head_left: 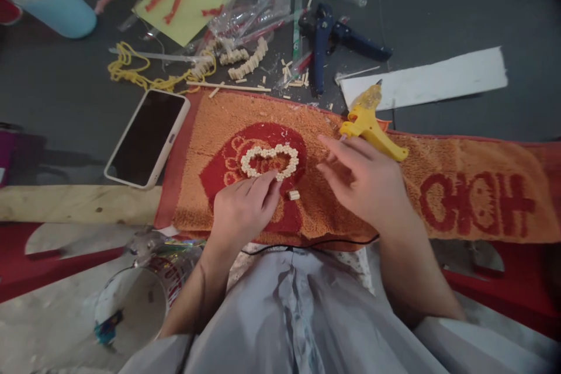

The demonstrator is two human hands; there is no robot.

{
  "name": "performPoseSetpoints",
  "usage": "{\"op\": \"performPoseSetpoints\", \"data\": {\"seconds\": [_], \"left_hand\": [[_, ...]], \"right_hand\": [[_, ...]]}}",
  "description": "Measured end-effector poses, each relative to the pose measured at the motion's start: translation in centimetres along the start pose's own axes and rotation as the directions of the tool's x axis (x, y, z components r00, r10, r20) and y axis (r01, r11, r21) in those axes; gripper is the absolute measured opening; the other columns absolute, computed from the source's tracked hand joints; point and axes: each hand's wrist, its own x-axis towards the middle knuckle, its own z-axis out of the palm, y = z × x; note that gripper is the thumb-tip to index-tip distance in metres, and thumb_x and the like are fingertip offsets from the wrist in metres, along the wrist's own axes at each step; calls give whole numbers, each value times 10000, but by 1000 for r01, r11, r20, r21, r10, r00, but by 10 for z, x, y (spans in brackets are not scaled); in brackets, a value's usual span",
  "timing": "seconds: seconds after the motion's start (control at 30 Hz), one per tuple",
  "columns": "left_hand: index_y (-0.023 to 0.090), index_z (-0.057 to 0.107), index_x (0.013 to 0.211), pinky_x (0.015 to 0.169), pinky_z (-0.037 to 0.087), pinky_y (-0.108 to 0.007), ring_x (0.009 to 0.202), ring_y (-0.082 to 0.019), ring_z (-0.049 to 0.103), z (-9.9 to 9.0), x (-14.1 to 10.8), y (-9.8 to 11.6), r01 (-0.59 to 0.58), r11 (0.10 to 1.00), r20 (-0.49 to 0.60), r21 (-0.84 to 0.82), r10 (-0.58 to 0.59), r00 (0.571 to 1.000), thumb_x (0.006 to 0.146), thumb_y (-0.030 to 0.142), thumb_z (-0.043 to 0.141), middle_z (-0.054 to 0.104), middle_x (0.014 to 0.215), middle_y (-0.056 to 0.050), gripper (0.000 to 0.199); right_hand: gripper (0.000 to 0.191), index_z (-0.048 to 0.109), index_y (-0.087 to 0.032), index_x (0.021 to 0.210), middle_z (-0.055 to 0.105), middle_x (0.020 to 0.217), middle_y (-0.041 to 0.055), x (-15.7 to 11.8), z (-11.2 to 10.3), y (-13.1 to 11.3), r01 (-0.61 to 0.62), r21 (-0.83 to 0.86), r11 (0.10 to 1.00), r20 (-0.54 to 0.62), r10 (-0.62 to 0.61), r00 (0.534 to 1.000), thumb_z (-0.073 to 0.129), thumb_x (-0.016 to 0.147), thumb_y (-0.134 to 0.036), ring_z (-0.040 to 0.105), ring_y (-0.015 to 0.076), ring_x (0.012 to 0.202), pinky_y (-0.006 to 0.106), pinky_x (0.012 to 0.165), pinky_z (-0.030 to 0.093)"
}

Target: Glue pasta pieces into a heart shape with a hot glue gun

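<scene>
A heart-shaped ring of short pale stick pieces (293, 155) lies on the orange and red towel (267, 110). My left hand (245, 207) has its thumb and forefinger pinched at the ring's lower edge. A small bundle of cut sticks (293, 194) rests on the towel just right of that hand. My right hand (363, 181) is over the towel, fingers apart, with nothing visible between them. Just beyond it lies a yellow hot glue gun (368, 123), nozzle pointing away; whether the hand touches it I cannot tell.
A phone (146, 137) lies at left. Beyond the towel are blue-handled cutters (324, 47), loose stick bits (293, 76), curved stick strips (249, 64), yellow string (131, 73), plastic wrapping (258, 0) and a white strip (429, 79). A bucket (131, 298) stands below, left.
</scene>
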Motion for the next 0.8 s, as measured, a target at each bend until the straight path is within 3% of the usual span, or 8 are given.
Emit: {"op": "performPoseSetpoints", "data": {"seconds": [0.17,0.3,0.5,0.8], "left_hand": [[155,697,910,484,405,-225,491,-97,623,2,-1,0,20,1000,-18,17,-19,1000,890,233,600,706,612,20,126],[151,702,909,476,398,-230,485,-96,622,1,0,1,23,999,-1,35,-23,1000,892,232,590,705,614,25,139],[141,709,911,493,410,-228,490,-98,622,1,1,1,12,999,-29,41,-11,1000,899,234,580,699,606,20,159],[183,725,933,509,397,-228,513,-110,621,4,-2,-1,65,997,9,44,-65,998,907,282,562,680,585,20,193]], "right_hand": [[353,678,-191,1203,675,925,126,-4,-27,36,-177,-244,953,-151,143,978,504,937,-345,613,266,872,402,775,476],[427,685,-153,1197,652,921,159,-5,-34,50,-235,-419,877,-78,223,972,498,931,-429,588,307,897,438,811,447],[434,656,-134,1196,643,992,171,0,-26,47,-277,-424,862,10,310,951,559,899,-434,580,316,942,427,814,446],[416,601,-132,1132,697,981,162,19,-20,50,-335,-437,835,93,413,906,571,897,-473,627,290,864,344,675,379]]}}
